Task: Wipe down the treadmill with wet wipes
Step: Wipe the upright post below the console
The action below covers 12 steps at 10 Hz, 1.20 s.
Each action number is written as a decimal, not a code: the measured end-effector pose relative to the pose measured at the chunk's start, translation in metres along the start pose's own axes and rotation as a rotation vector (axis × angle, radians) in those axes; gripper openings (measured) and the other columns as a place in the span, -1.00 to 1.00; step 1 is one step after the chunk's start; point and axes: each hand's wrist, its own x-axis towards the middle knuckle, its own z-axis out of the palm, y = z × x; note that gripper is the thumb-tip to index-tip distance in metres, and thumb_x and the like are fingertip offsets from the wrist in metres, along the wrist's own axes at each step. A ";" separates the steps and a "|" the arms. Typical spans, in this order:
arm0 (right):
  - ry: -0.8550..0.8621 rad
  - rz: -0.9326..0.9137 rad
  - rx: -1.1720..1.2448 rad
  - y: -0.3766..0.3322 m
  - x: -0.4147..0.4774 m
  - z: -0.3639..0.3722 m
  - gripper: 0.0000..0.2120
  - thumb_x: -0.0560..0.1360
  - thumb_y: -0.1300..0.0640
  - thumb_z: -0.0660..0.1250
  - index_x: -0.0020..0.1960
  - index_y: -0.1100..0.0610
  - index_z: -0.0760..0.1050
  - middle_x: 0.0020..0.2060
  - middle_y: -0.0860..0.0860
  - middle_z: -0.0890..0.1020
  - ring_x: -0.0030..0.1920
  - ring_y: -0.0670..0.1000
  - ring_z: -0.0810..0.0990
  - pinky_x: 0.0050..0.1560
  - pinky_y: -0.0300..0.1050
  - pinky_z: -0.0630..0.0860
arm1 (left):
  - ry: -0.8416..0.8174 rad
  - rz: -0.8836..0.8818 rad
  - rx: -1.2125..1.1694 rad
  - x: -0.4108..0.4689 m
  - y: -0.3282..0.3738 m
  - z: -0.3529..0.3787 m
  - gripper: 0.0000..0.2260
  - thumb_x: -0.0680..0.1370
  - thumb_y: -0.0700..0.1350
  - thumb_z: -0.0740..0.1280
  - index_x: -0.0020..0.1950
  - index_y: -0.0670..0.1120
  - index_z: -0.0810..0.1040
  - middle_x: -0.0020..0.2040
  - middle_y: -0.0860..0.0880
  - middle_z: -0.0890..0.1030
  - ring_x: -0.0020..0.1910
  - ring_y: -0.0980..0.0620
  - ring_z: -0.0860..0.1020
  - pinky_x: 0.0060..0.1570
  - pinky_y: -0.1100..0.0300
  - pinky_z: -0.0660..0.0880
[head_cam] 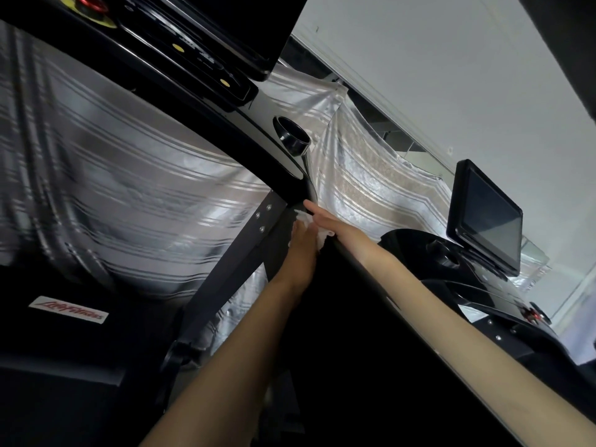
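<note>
The black treadmill fills the view, with its console (200,56) at the top left and a cup holder (290,133) below it. My left hand (300,253) holds a crumpled white wet wipe (323,237) against the grey upright post (235,266), just under the console. White folds of the wipe show on both sides of its fingers. My right hand (325,221) reaches in from the right with straight fingers. It lies along the top of the handrail (361,262), its fingertips touching the joint with the console.
A silvery striped curtain (129,188) hangs behind the treadmill. A second treadmill with a tilted screen (487,217) stands to the right, close beside my right forearm. The deck cover with a red logo label (69,309) lies at lower left.
</note>
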 end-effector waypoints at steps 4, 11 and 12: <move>0.065 0.109 0.221 0.005 0.001 0.007 -0.63 0.66 0.11 0.18 0.45 0.06 0.29 0.23 -0.18 0.39 0.21 -0.23 0.38 -0.04 -0.61 0.31 | 0.070 0.048 0.267 -0.005 0.044 0.014 -0.17 0.33 0.29 0.14 0.47 -0.19 0.22 0.40 -0.12 0.40 0.44 -0.13 0.31 0.43 -0.09 0.23; 0.118 0.178 0.517 0.014 0.007 0.002 -0.57 0.65 0.11 0.15 0.51 0.04 0.29 0.46 -0.08 0.37 0.05 -0.27 0.53 0.04 -0.35 0.45 | 0.104 0.017 0.395 -0.020 -0.015 -0.018 -0.60 0.69 -0.28 -0.08 0.52 -0.38 0.05 0.57 -0.28 0.01 0.56 -0.21 -0.03 0.52 -0.08 -0.04; 0.086 0.159 0.494 0.016 0.008 0.001 -0.56 0.65 0.07 0.14 0.52 0.00 0.27 0.49 -0.09 0.32 0.27 -0.15 0.45 0.38 -0.22 0.30 | 0.090 0.006 0.436 -0.021 -0.021 -0.021 -0.59 0.69 -0.29 -0.07 0.53 -0.36 0.02 0.58 -0.26 -0.03 0.57 -0.20 -0.09 0.52 -0.11 -0.10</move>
